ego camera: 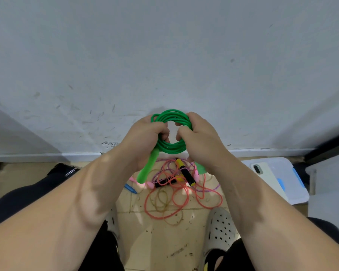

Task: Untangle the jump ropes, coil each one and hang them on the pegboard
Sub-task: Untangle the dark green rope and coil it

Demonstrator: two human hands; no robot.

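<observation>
I hold a coiled green jump rope point(171, 116) in front of the wall, at chest height. My left hand point(145, 139) grips the coil's left side, and one green handle point(148, 167) hangs down below it. My right hand point(202, 141) grips the right side, with the other green handle point(201, 168) poking out beneath it. On the tiled floor below lies a tangle of ropes point(176, 194): an orange-red cord, a purple braided cord, a thin tan cord, black-and-yellow handles point(186, 173) and pink handles. No pegboard is in view.
A scuffed white wall point(164, 55) fills the upper view, with its baseboard at the floor. A white lidded plastic box point(294, 184) with a phone point(266, 175) on top sits at the right. My feet in white perforated clogs point(221, 229) flank the tangle. A blue object point(130, 188) lies left of it.
</observation>
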